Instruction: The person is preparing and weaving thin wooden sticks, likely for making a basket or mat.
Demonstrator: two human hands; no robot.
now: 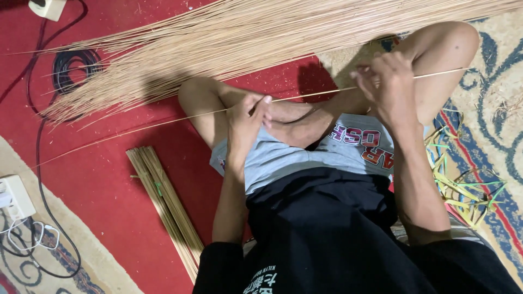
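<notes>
Seen from the head camera, the person sits cross-legged on a red mat (109, 179), and a single long thin stick (305, 96) runs across the lap, held between both hands. The left hand (248, 117) sits near the middle of the stick, above the knee on that side; its fingers are curled shut around the stick with the thumb pressed on top, the forearm coming straight up from the lap. The right hand (384, 81) grips the same stick further along, fingers bunched tightly about it, wrist bent over the raised knee, and the forearm slants down towards the body. Beyond the right hand the stick's end points out over a patterned rug (490, 109); beyond the left hand it trails far out across the mat.

Above the stick lies a large loose heap of pale sticks (234, 38), fanned over the mat. Below the stick, to the left hand's side, a tied bundle of sticks (166, 207) lies on the mat. Coloured strips (463, 190) lie tangled on the rug beside the right forearm. A black cable (73, 65) is coiled near the heap's thin end.
</notes>
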